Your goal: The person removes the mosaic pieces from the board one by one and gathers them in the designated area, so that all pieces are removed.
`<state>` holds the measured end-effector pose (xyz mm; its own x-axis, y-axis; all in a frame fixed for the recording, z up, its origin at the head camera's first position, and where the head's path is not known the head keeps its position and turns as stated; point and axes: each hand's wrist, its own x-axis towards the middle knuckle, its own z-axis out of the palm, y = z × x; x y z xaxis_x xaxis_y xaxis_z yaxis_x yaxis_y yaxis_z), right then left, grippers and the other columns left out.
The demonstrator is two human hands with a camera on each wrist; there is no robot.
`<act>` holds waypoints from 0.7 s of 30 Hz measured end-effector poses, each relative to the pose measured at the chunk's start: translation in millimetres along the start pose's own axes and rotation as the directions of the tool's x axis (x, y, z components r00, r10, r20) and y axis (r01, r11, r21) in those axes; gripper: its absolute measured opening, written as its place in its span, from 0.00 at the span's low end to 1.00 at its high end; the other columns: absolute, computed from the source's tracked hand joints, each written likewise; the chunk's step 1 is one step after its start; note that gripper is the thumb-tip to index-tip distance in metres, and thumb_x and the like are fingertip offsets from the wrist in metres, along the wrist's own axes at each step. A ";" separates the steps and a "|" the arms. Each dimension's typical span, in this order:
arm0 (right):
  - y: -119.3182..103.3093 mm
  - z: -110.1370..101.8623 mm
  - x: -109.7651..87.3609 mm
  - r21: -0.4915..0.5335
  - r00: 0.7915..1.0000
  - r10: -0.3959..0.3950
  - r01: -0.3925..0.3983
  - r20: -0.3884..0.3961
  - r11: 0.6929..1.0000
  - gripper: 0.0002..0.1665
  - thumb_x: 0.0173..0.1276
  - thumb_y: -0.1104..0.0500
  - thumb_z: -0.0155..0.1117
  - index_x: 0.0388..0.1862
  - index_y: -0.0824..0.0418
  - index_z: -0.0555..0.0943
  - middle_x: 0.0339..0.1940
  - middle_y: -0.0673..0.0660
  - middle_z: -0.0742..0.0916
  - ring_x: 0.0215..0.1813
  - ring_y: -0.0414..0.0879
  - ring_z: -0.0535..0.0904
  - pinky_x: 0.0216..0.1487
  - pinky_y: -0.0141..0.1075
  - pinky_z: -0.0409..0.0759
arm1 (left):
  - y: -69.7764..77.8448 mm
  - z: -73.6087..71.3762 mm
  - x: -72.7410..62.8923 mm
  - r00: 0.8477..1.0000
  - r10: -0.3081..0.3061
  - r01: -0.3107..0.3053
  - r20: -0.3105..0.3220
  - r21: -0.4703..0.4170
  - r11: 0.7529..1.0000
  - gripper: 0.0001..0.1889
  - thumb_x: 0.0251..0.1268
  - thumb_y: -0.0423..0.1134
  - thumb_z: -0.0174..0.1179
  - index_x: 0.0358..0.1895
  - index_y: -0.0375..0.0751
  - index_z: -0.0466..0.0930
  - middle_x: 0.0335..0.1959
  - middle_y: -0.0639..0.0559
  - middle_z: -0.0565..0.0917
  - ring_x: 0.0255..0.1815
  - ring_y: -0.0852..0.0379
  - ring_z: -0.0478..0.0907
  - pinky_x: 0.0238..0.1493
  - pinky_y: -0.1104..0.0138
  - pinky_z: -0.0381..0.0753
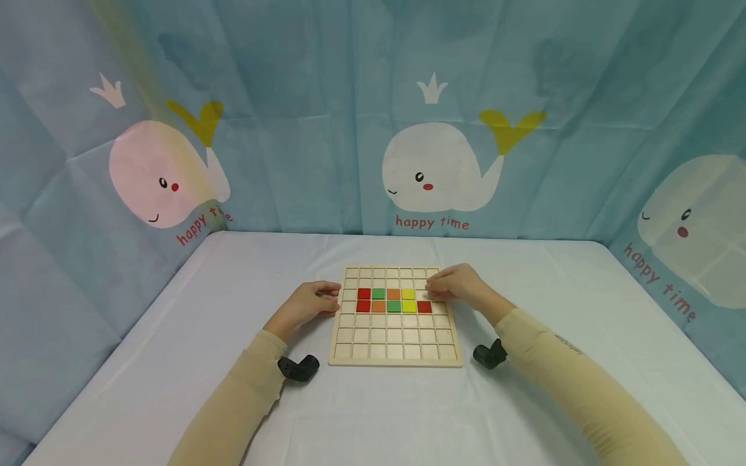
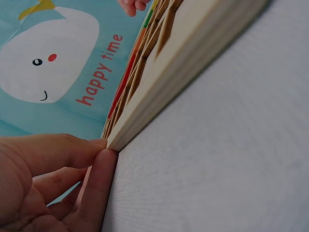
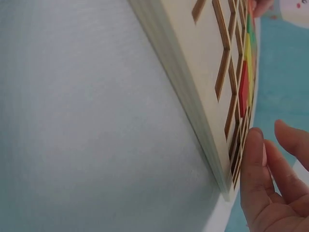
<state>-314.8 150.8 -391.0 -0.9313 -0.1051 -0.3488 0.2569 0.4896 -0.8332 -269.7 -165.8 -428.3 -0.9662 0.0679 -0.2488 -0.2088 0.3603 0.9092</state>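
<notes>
A square wooden grid board [image 1: 395, 362] lies flat on the table, with shallow square cells. Two neighbouring rows hold coloured tiles: red tiles [image 1: 364, 299], green, orange and yellow tiles [image 1: 408, 299], plus a red tile [image 1: 424, 307] at the right end of the nearer row. Against the board's left edge rest the thumb and a finger of my left hand [image 1: 302, 307], set apart along it. My right hand [image 1: 463, 287] reaches over the board's right edge near the upper rows. In the right wrist view its fingertips stand apart with no tile visible between them; some cells are hidden beneath.
White cloth covers the table [image 1: 373, 414]. Behind it hangs a blue curtain [image 1: 326, 162] printed with whales and "happy time". Black wrist devices sit by each forearm, the left device [image 1: 299, 368] and the right device [image 1: 489, 354].
</notes>
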 end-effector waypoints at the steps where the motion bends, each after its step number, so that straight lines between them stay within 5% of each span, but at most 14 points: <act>1: -0.6 1.3 0.6 -0.002 1.000 -0.001 0.001 0.002 1.000 0.18 0.67 0.59 0.69 0.51 0.69 0.84 0.39 0.57 0.92 0.34 0.39 0.88 0.44 0.33 0.87 | 0.1 -0.3 -0.2 1.000 0.001 -0.001 0.001 -0.003 1.000 0.28 0.63 0.26 0.62 0.67 0.32 0.72 0.59 0.38 0.77 0.48 0.55 0.79 0.44 0.69 0.86; 21: -5.4 17.0 -2.0 -0.015 0.998 -0.049 0.050 0.037 0.999 0.17 0.67 0.60 0.68 0.50 0.71 0.85 0.38 0.58 0.91 0.32 0.38 0.86 0.42 0.32 0.87 | -0.2 0.8 0.2 1.000 -0.005 0.005 -0.011 -0.002 1.000 0.27 0.62 0.26 0.63 0.67 0.33 0.73 0.59 0.38 0.78 0.49 0.54 0.79 0.45 0.69 0.86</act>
<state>-309.9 133.6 -393.1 -0.9327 -0.1607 -0.3228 0.2063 0.4963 -0.8433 -269.7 -165.1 -428.8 -0.9668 0.0563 -0.2494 -0.2136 0.3583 0.9088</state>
